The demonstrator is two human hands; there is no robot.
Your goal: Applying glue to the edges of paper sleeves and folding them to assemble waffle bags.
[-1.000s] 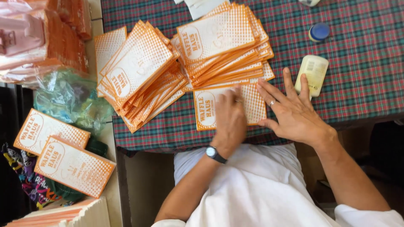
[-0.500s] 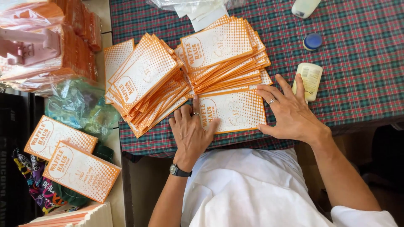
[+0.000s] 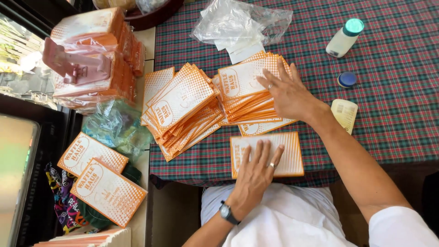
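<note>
A worktop [image 3: 402, 128] under a red and green plaid cloth is filling most of the view. On it, two fanned heaps of flat orange and white paper bags are lying side by side: the left heap [image 3: 183, 110] is spreading towards the worktop's left edge, and the right heap [image 3: 244, 87] is sitting just beside it, nearer the middle. A crumpled clear plastic wrap [image 3: 238, 20] is lying beyond the heaps, at the far side.

The right arm is stretching forward across the worktop, and the right hand [image 3: 286, 93] is resting palm down on the right heap, fingers spread and flat, gripping nothing. The left arm is coming up from the lap with a watch at the wrist; the left hand [image 3: 256, 174] is pressing flat, fingers straight and slightly apart, on a single orange bag [image 3: 292, 155] lying alone at the near edge.

Smaller things are sitting to the right, well apart from the hands: a white bottle [image 3: 343, 39] with a green cap, a cream tag [image 3: 344, 114], and a small blue lid [image 3: 347, 79].
</note>
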